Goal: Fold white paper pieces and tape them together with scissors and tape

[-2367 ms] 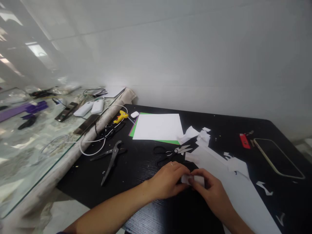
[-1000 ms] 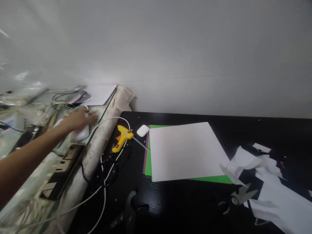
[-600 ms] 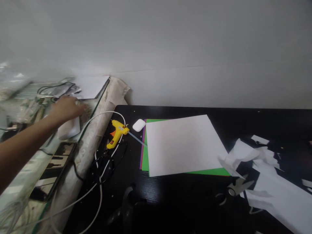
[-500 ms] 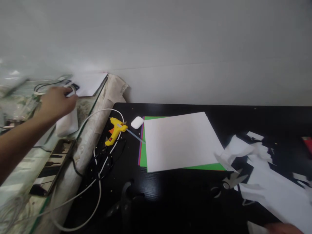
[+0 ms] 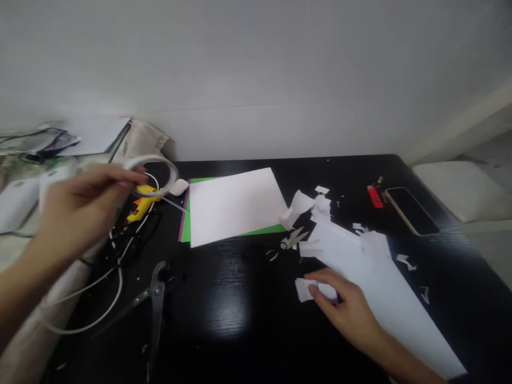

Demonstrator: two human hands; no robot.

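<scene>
My left hand [image 5: 86,200], blurred a little, pinches the near edge of a nearly used-up roll of tape [image 5: 173,173], a thin whitish ring held in the air. Behind the ring lies a yellow glue gun [image 5: 138,211], partly hidden. My right hand [image 5: 348,306] grips a small folded white paper [image 5: 303,290] between thumb and fingers, low over the black table [image 5: 240,352]. A large white sheet [image 5: 404,304] extends beneath and beyond my right forearm. Scissors [image 5: 292,239] rest just past my right hand, their handles hard to see against the dark top.
White paper [image 5: 232,205] tops a stack of coloured sheets. Pliers [image 5: 157,290] and a white cable [image 5: 120,282] lie at left, a white case [image 5: 179,186] near the glue gun. Paper scraps [image 5: 320,208], a red lighter [image 5: 375,197] and a phone [image 5: 412,210] are at right.
My left hand has moved right from over the glass surface, bringing the tape roll above the table's left side. The view has turned right, and my right hand now shows fully with the folded paper.
</scene>
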